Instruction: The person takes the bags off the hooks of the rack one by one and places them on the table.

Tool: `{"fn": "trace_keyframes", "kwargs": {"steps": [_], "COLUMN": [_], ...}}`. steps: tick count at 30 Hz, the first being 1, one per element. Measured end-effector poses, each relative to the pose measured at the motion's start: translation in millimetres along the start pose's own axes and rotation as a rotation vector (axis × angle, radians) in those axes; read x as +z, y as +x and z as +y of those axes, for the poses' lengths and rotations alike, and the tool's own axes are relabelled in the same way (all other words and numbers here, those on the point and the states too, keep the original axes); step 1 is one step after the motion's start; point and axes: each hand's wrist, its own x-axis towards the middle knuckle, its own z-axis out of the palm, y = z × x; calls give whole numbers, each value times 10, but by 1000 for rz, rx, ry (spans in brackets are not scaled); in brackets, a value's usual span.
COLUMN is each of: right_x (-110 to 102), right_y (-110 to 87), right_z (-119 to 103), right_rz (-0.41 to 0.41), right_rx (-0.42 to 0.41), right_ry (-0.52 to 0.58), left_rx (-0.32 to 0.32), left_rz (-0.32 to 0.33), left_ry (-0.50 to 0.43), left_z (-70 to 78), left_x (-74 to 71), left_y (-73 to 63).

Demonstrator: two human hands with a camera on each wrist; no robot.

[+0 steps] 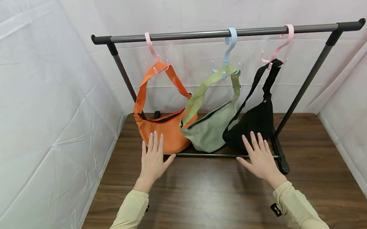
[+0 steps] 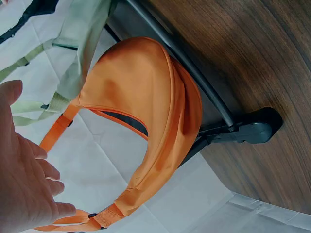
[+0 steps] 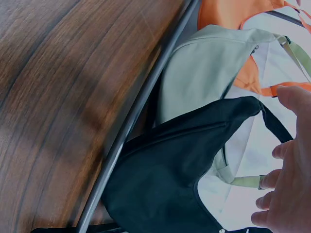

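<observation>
Three shoulder bags hang by their straps in the head view: an orange bag point(image 1: 169, 136) on the left, a pale green bag point(image 1: 213, 128) in the middle, a black bag point(image 1: 254, 123) on the right. My left hand point(image 1: 153, 161), fingers spread and straight, is in front of the orange bag and overlaps its lower left part. My right hand point(image 1: 260, 159) is likewise spread, before the lower part of the black bag. Both hands hold nothing. In the left wrist view the orange bag point(image 2: 136, 92) has its zip opening partly gaping; the right wrist view shows the black bag point(image 3: 165, 170) closest.
A dark metal rack carries a top rail point(image 1: 191, 35) with a pink hook point(image 1: 150, 48), a blue hook point(image 1: 229, 46) and another pink hook point(image 1: 284, 43). Its lower bar point(image 1: 210, 155) runs near the brown wooden tabletop point(image 1: 203, 196). White cloth walls point(image 1: 40, 118) surround it.
</observation>
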Motion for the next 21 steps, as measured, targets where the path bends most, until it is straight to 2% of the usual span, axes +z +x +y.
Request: {"fn": "trace_keyframes", "kwargs": {"steps": [5,11,17,21], "right_x": [-25,-86,-175,-230], "right_y": [27,96,174,219], "right_z": [-36,-105,-202,-271], "right_rz": [22,52,48,58], "right_rx": [-13,-35,-59,-70], "right_ry": [12,10,15,9], "left_rx": [7,23,26,52], "left_rz": [3,46,69,116], "left_ry": [9,18,33,42], "left_z": [6,-33,-93,-132], "left_x": [-50,-163,-404,-575], "left_y": [35,123,281,410]}}
